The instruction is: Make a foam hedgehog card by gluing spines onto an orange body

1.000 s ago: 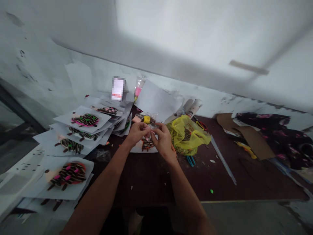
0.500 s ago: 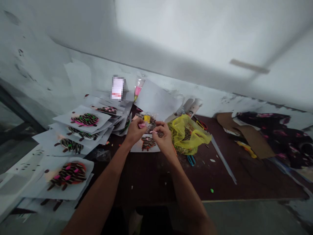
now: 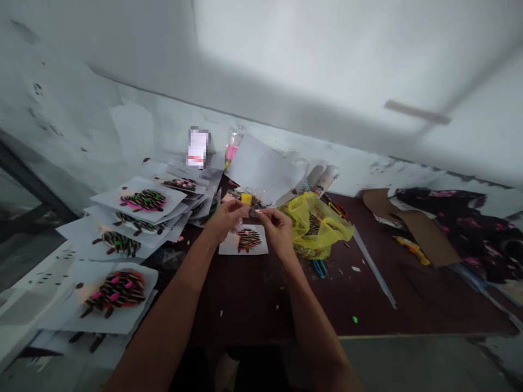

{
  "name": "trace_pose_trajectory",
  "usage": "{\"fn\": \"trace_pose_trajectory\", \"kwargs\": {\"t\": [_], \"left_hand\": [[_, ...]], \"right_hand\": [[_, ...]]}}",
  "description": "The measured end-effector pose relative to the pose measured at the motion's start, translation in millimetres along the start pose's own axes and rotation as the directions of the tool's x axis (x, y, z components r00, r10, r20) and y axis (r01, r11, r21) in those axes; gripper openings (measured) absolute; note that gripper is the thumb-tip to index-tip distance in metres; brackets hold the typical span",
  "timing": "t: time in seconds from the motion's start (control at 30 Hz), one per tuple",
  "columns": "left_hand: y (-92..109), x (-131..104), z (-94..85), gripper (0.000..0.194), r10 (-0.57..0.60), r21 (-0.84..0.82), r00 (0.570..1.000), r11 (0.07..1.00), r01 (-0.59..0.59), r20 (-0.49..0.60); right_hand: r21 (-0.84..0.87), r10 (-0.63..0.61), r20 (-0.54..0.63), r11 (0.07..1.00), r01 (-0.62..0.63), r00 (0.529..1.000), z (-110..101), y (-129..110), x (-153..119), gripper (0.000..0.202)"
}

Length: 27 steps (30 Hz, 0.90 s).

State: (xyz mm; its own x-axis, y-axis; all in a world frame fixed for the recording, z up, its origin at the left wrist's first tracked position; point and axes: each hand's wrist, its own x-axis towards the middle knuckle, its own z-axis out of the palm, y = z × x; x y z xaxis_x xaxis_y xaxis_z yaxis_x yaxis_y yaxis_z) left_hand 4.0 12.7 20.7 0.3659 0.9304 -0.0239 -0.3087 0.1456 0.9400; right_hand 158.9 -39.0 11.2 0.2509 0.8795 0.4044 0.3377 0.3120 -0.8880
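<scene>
Along the left edge of the surface (image 3: 314, 316), piled hedgehog cards (image 3: 110, 296) look stiff and light, though their raised decoration may be fragile. The left hand (image 3: 226, 220) is bent over with its fingers drawn together on a pinkish packet (image 3: 237, 224), part of it showing below them; whether this is wrapped clay or only plastic is hard to tell. It seems light, soft and perhaps slippery, best taken by its gathered end. Beneath the hands, nearer the far edge than the near one, a single hedgehog card (image 3: 263, 247) lies flat; its bare corners would be the safest hold. Just above it, a tiny pink piece (image 3: 257, 211) is pinched between thumb and forefinger of the right hand (image 3: 274, 220). It is probably soft clay, almost weightless and easily dented, so a light fingertip grip at its sides suits it. Further right, a yellow mesh bag (image 3: 302, 218) sits beside that hand.

Compared with half a second earlier, the left hand has turned so that its pink contents show lower, below the fingers. The right hand has shifted outward and raised the pink piece, leaving more of the single card in view.
</scene>
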Motion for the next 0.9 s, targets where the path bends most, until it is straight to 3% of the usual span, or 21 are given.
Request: {"fn": "trace_pose_trajectory", "kwargs": {"t": [0.17, 0.3, 0.5, 0.73, 0.9], "left_hand": [[-11.0, -0.7, 2.0, 0.035, 0.014, 0.184, 0.996, 0.982, -0.031, 0.092], [-11.9, -1.3, 3.4, 0.035, 0.036, 0.215, 0.998, 0.975, -0.045, 0.045], [-12.4, -1.1, 3.7, 0.033, 0.042, 0.269, 0.997, 0.961, -0.056, 0.057], [-8.8, -2.1, 0.2, 0.038, 0.022, 0.323, 0.986, 0.943, -0.076, 0.167], [-8.1, -4.4, 1.0, 0.042, -0.017, 0.281, 0.980, 0.959, -0.039, 0.196]], "right_hand": [[-0.103, -0.026, 0.081, 0.994, 0.034, 0.996, 0.8, -1.6, -2.8, 0.019], [-0.192, -0.079, 0.175, 0.975, 0.112, 0.981, 0.4, -8.6, -4.8, 0.020], [-0.149, -0.030, 0.124, 0.988, 0.048, 0.992, -0.8, -10.1, -4.9, 0.018], [-0.200, -0.126, 0.169, 0.967, 0.159, 0.978, -3.4, -7.5, -0.9, 0.016], [-0.149, -0.123, 0.132, 0.978, 0.143, 0.984, -5.9, -9.8, 0.1, 0.012]]}}
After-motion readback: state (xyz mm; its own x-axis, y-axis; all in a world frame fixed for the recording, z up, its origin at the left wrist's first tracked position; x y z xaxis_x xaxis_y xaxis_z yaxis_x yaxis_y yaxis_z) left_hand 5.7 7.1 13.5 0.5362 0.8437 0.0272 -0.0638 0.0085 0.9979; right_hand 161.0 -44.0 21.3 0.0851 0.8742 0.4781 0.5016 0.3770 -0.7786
